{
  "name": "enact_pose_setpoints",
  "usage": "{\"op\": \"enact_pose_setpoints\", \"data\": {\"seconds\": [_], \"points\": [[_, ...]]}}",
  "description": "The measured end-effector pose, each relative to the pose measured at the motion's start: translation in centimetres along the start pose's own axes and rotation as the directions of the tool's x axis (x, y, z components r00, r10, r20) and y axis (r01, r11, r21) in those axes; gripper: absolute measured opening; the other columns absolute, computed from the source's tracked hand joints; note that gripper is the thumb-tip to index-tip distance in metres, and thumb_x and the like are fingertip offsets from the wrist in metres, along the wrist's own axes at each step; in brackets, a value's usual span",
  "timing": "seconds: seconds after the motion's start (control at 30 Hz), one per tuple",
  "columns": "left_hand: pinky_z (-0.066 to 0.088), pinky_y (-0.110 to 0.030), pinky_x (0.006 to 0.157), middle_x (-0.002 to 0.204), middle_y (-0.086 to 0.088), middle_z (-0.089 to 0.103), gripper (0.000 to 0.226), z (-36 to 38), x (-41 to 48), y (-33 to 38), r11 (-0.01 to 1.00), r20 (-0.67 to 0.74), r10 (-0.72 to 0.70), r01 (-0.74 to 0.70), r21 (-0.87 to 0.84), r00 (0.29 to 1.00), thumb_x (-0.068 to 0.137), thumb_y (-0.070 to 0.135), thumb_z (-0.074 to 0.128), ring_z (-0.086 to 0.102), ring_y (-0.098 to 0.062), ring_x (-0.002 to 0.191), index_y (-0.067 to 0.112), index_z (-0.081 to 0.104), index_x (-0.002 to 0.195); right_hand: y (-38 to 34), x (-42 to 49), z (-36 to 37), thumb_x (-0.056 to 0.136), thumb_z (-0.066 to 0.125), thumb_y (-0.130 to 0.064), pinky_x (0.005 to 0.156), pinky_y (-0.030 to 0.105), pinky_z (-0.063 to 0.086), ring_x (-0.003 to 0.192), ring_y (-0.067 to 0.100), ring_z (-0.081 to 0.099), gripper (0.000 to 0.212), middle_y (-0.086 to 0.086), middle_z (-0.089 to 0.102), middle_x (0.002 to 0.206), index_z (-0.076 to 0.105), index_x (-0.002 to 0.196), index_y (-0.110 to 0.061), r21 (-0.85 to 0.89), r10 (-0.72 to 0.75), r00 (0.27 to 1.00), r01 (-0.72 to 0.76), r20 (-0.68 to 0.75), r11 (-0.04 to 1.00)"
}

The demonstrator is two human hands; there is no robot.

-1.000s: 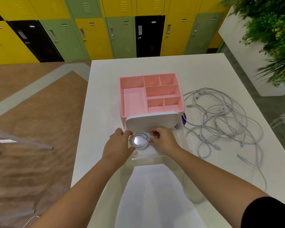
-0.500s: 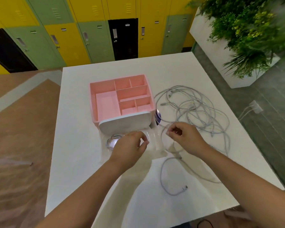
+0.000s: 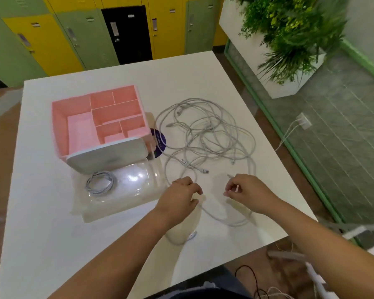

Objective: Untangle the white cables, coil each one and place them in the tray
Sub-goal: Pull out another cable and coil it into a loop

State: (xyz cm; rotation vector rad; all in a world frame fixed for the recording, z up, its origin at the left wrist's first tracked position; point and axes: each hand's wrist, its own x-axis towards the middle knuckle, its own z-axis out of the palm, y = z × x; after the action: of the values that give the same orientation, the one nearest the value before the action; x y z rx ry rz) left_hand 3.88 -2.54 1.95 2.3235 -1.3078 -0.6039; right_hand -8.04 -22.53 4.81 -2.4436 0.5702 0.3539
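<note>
Both hands are over the white table (image 3: 52, 234), side by side with a small gap between them. The left hand (image 3: 178, 196) has its fingers curled down and closed on the held cable (image 3: 227, 222); the knuckles hide the exact contact. The right hand (image 3: 249, 193) has its fingers curled, thumb and forefinger pinching the same cable, and a short white length shows between the fingertips. Between the two grips the held cable sags in a slack loop toward the person and lies on the table. A plug end (image 3: 192, 234) lies nearer the person than the left hand; I cannot tell whether it belongs to the held cable. The cable tangle (image 3: 205, 134) lies just beyond both hands, loosely spread, with its nearest strands running to the fingers. The clear tray (image 3: 138, 197) sits just beside the left hand on its outer side, with its near corner close to the knuckles. The coiled cable (image 3: 100, 183) lies flat inside it, at the end far from the grip. Beyond the tray stands the pink organizer (image 3: 58, 126), which has a white panel (image 3: 108, 156) at its front. A purple disc (image 3: 159, 140) lies between the organizer and the tangle, beyond the left hand.
</note>
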Motion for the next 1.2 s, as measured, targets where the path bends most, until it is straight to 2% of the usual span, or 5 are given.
{"op": "enact_pose_setpoints", "data": {"seconds": [0.43, 0.67, 0.8, 0.9, 1.2], "points": [[0.035, -0.032, 0.086, 0.112, 0.002, 0.054, 0.019, 3.2, 1.9, 1.3, 0.922, 0.032, 0.000, -0.012, 0.386, 0.999, 0.097, 0.025, 0.047, 0.047, -0.023, 0.107, 0.026, 0.058, 0.112, 1.4, 0.5, 0.5, 0.084, 0.068, -0.041, 0.076, 0.025, 0.048, 0.077, 0.003, 0.055, 0.026, -0.013, 0.060, 0.087, 0.069, 0.100, -0.021, 0.008, -0.140, 0.964, 0.142, 0.226, 0.990], [0.035, -0.031, 0.067, 0.082, 0.006, 0.064, 0.010, 1.4, 2.9, 3.1, 0.938, -0.228, 0.135, -0.051, 0.342, 0.964, 0.083, 0.028, 0.069, 0.057, -0.022, 0.081, 0.024, 0.062, 0.088, 0.1, 1.7, -1.1, 0.088, 0.064, -0.017, 0.063, 0.011, 0.044, 0.070, 0.006, 0.063, 0.010, -0.004, 0.070, 0.078, 0.072, 0.093, -0.013, 0.166, -0.147, 0.961, 0.109, 0.234, 0.980], [0.040, -0.035, 0.083, 0.104, 0.004, 0.065, 0.023, -0.6, 3.1, 3.1, 0.963, -0.312, -0.011, 0.093, 0.252, 0.950, 0.091, 0.035, 0.060, 0.056, -0.021, 0.101, 0.023, 0.062, 0.111, -0.6, 2.5, -3.7, 0.091, 0.058, -0.011, 0.061, 0.023, 0.051, 0.070, 0.012, 0.061, 0.009, 0.000, 0.066, 0.079, 0.063, 0.085, -0.016, 0.323, -0.151, 0.963, 0.074, 0.222, 0.944], [0.045, -0.038, 0.078, 0.096, -0.001, 0.066, 0.020, -2.5, 3.3, 2.7, 0.978, -0.359, -0.134, 0.182, 0.105, 0.924, 0.100, 0.030, 0.045, 0.060, -0.025, 0.090, 0.017, 0.060, 0.104, -1.1, 2.9, -5.6, 0.094, 0.054, -0.006, 0.059, 0.025, 0.051, 0.068, 0.011, 0.062, 0.013, 0.002, 0.063, 0.084, 0.056, 0.084, -0.015, 0.421, -0.170, 0.972, 0.087, 0.163, 0.903], [0.046, -0.038, 0.063, 0.086, 0.001, 0.063, 0.027, -6.4, 4.5, 6.3, 0.987, -0.417, -0.156, 0.158, -0.029, 0.896, 0.103, 0.037, 0.034, 0.057, -0.020, 0.073, 0.019, 0.054, 0.104, -5.2, 3.8, -9.0, 0.092, 0.062, -0.020, 0.065, 0.018, 0.046, 0.063, 0.003, 0.059, 0.006, -0.009, 0.061, 0.073, 0.063, 0.090, -0.025, 0.290, -0.360, 0.933, 0.346, -0.004, 0.892]]}}
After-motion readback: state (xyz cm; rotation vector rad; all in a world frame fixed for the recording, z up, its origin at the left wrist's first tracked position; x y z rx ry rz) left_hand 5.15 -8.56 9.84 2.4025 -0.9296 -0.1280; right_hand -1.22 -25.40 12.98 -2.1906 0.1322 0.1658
